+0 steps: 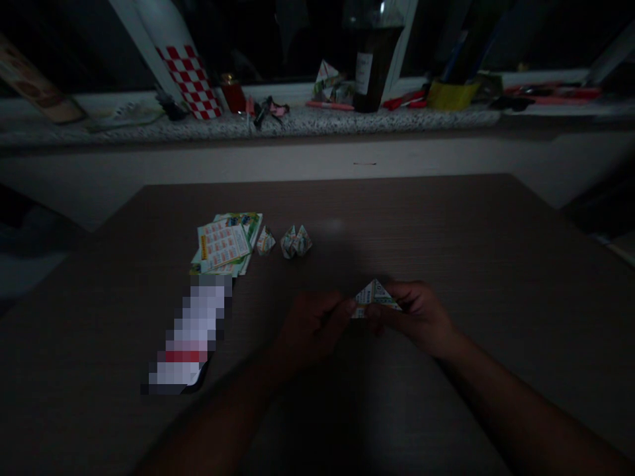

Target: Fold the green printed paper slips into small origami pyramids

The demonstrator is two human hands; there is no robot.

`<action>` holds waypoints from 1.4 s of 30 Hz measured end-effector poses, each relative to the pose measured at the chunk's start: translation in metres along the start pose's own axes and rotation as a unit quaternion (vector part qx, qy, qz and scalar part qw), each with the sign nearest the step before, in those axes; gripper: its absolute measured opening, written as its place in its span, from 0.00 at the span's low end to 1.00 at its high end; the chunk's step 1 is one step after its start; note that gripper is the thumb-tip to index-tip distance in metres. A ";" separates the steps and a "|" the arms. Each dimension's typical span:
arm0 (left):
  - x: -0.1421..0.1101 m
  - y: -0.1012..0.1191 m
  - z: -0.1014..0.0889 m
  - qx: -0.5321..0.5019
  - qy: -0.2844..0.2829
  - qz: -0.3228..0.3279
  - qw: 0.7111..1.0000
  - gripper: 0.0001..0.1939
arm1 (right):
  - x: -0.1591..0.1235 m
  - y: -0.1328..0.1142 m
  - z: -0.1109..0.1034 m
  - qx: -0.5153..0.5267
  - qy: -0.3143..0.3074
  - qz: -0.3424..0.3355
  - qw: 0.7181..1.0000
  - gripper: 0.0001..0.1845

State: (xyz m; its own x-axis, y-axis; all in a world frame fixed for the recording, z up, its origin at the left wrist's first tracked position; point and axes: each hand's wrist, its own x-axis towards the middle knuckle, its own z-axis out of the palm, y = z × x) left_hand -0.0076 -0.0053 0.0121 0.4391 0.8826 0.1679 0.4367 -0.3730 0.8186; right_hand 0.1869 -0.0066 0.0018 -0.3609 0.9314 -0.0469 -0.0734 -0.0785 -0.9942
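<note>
A small printed paper [376,293], folded into a triangle with a band along its bottom, is held above the table between both hands. My left hand [317,324] pinches its left corner between thumb and finger. On the other side my right hand [417,314] grips the paper, thumb across the front and fingers behind. Two folded paper pieces stand farther off to the left: a single pointed one [266,241] and a two-peaked one [296,242]. Beside them lies a stack of printed paper sheets [225,244].
A phone [191,337] with a blurred-out screen lies left of my left forearm on the wooden table [446,231]. Along the stone windowsill [288,124] stand a red-and-white checkered bottle [191,79], a dark bottle [370,69], a yellow container [451,94] and small clutter.
</note>
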 end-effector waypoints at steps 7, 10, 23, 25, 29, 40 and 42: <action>0.000 -0.002 0.001 -0.022 0.015 -0.030 0.999 0.23 | 0.000 0.000 0.000 0.008 -0.008 -0.003 1.000 0.13; -0.001 -0.004 0.001 -0.023 0.006 -0.027 0.999 0.24 | 0.000 0.000 0.000 0.011 -0.005 -0.007 1.000 0.13; -0.003 0.006 0.005 -0.087 -0.016 -0.054 0.995 0.24 | 0.001 -0.001 0.001 0.031 -0.012 0.005 0.999 0.11; -0.003 0.007 0.006 -0.097 -0.018 -0.055 0.994 0.23 | 0.001 -0.001 0.001 0.040 -0.005 0.004 0.999 0.11; -0.004 0.004 0.004 -0.129 0.014 -0.076 0.989 0.23 | 0.002 0.001 0.000 0.039 0.011 -0.028 0.999 0.22; -0.002 -0.005 0.002 -0.181 0.072 -0.093 0.977 0.26 | 0.001 0.005 -0.016 -0.304 0.143 -0.236 0.912 0.18; -0.001 -0.006 0.003 -0.188 0.074 -0.100 0.974 0.26 | -0.001 0.004 -0.015 -0.339 0.148 -0.257 0.893 0.14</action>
State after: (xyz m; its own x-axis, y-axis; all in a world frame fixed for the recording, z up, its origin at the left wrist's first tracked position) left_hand -0.0085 -0.0051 0.0050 0.2446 0.9688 0.0393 0.1718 -0.0832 0.9816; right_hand 0.2013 -0.0021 -0.0035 -0.1724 0.8439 0.5081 0.4570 0.5255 -0.7177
